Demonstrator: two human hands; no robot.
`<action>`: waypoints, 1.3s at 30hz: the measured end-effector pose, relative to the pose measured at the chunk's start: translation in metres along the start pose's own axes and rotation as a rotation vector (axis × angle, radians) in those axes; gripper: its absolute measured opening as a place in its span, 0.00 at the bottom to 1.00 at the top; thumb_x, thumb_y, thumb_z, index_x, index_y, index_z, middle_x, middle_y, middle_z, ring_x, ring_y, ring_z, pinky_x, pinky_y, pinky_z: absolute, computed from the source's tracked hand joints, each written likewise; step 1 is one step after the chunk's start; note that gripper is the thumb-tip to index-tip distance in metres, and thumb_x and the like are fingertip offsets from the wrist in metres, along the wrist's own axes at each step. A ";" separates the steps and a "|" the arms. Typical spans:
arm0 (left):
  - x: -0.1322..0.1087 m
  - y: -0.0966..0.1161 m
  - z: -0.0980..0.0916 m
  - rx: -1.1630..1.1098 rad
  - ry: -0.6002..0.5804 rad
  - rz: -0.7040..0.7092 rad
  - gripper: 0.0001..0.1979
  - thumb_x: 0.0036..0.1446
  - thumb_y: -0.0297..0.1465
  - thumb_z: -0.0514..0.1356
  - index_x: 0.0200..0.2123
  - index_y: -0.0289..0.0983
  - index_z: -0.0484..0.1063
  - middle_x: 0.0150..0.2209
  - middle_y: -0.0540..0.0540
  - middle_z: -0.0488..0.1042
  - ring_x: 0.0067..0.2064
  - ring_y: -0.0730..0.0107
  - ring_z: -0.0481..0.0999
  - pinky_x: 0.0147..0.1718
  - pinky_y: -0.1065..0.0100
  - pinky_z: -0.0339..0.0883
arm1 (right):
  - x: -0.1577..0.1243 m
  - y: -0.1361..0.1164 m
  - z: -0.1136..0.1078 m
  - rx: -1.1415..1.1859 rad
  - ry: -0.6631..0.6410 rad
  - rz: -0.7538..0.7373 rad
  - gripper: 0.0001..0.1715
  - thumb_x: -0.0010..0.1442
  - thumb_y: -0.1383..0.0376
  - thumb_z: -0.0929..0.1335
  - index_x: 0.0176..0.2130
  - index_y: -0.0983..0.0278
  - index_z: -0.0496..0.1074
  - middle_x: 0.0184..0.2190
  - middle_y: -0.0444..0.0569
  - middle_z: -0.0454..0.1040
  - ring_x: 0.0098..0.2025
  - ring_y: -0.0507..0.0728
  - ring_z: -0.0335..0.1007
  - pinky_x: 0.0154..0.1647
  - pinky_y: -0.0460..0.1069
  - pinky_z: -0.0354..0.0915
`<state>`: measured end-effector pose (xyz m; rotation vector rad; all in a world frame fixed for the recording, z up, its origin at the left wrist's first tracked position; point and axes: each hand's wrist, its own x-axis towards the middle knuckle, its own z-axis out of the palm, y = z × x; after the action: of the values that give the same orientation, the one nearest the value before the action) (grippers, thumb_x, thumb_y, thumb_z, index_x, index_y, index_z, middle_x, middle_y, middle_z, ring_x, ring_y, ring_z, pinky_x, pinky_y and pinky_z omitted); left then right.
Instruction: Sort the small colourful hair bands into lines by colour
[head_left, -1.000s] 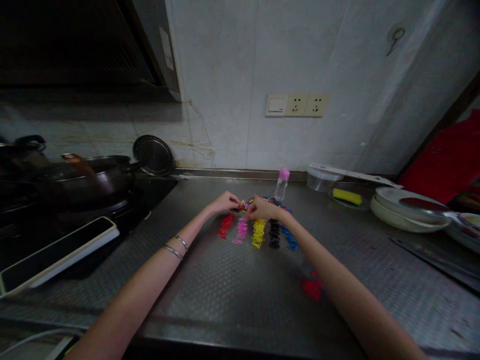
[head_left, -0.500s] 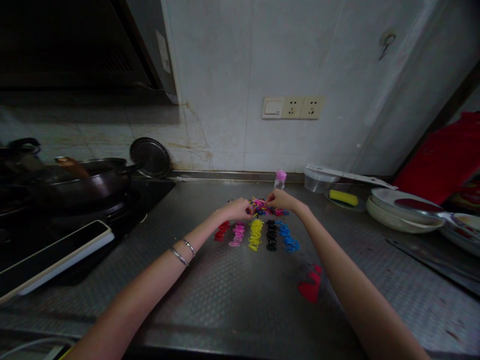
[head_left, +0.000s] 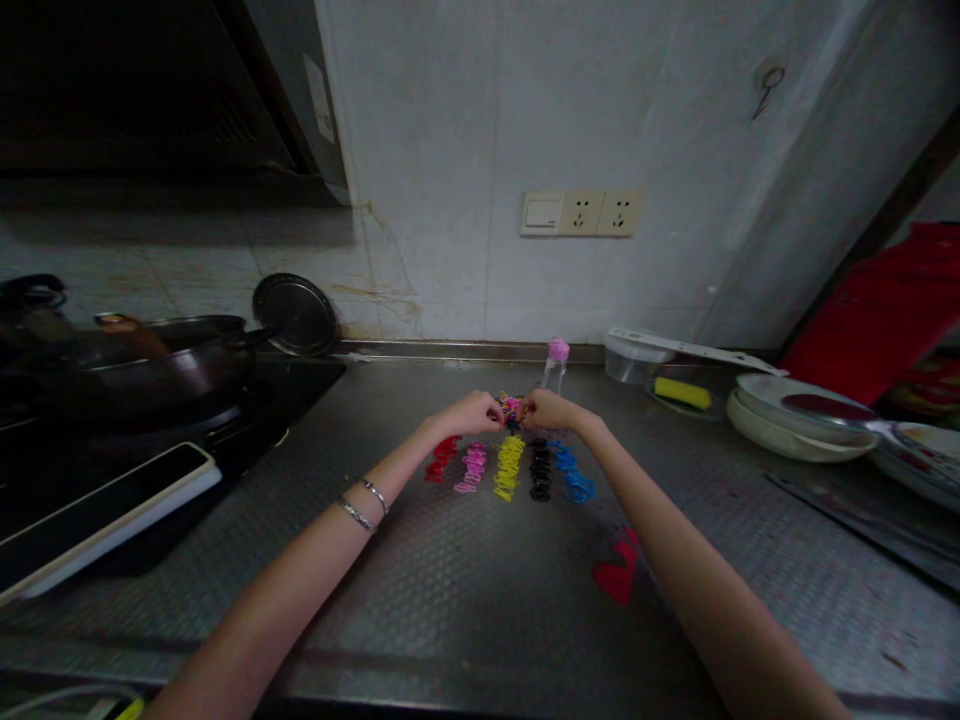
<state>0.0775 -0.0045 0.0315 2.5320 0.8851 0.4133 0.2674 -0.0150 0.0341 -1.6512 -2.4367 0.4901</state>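
Note:
Small coloured clips lie sorted in rows on the steel counter (head_left: pixel 465 590): red (head_left: pixel 442 457), pink (head_left: pixel 472 468), yellow (head_left: pixel 509 466), black (head_left: pixel 539 470) and blue (head_left: pixel 574 472). Behind the rows sits a mixed pile of clips (head_left: pixel 511 407). My left hand (head_left: pixel 472 413) and my right hand (head_left: pixel 550 410) meet over that pile, both with fingers pinched on clips from it. Two thin bangles ring my left wrist. A small bottle with a pink cap (head_left: pixel 555 362) stands just behind my right hand.
A dark pan (head_left: pixel 157 360) sits on the hob at the left, with a round lid (head_left: pixel 294 315) leaning on the wall. A phone-like slab (head_left: pixel 97 515) lies at the hob's front. Plates (head_left: pixel 802 420), a sponge (head_left: pixel 681 393) and a clear tub (head_left: pixel 637 360) are at the right. A red patch (head_left: pixel 616 572) lies under my right forearm.
My right hand has come back left from the pile's right side. Both hands now pinch close together over the mixed pile. The view has shifted slightly.

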 end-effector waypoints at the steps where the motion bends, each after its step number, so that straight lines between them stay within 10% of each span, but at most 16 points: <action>1: -0.001 -0.001 -0.004 -0.008 0.009 -0.006 0.10 0.44 0.27 0.57 0.30 0.32 0.77 0.23 0.48 0.74 0.23 0.76 0.65 0.24 0.75 0.54 | 0.000 -0.003 0.002 -0.025 0.007 -0.004 0.13 0.44 0.70 0.65 0.32 0.67 0.76 0.22 0.46 0.72 0.23 0.49 0.63 0.21 0.42 0.54; 12: -0.010 -0.021 -0.025 -0.033 0.084 -0.071 0.14 0.46 0.31 0.54 0.31 0.30 0.77 0.23 0.46 0.74 0.21 0.77 0.64 0.21 0.76 0.55 | 0.008 -0.007 0.017 -0.120 0.101 -0.017 0.10 0.46 0.71 0.63 0.26 0.68 0.75 0.23 0.50 0.73 0.26 0.50 0.65 0.23 0.42 0.53; 26: -0.013 -0.024 -0.024 -0.056 0.071 -0.111 0.14 0.46 0.31 0.55 0.31 0.30 0.77 0.22 0.46 0.74 0.20 0.77 0.64 0.21 0.75 0.55 | -0.016 0.006 -0.015 0.118 0.167 -0.063 0.11 0.46 0.67 0.64 0.28 0.70 0.75 0.24 0.47 0.73 0.25 0.49 0.64 0.27 0.42 0.58; 39: -0.010 -0.018 -0.014 -0.069 0.076 -0.106 0.13 0.45 0.28 0.54 0.30 0.30 0.76 0.20 0.48 0.72 0.20 0.78 0.63 0.22 0.75 0.55 | -0.040 0.025 0.015 0.104 0.123 -0.051 0.11 0.46 0.70 0.65 0.29 0.67 0.76 0.27 0.48 0.76 0.29 0.53 0.69 0.31 0.44 0.61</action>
<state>0.0554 0.0059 0.0340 2.4081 1.0105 0.5000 0.3000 -0.0458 0.0135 -1.5264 -2.3177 0.4842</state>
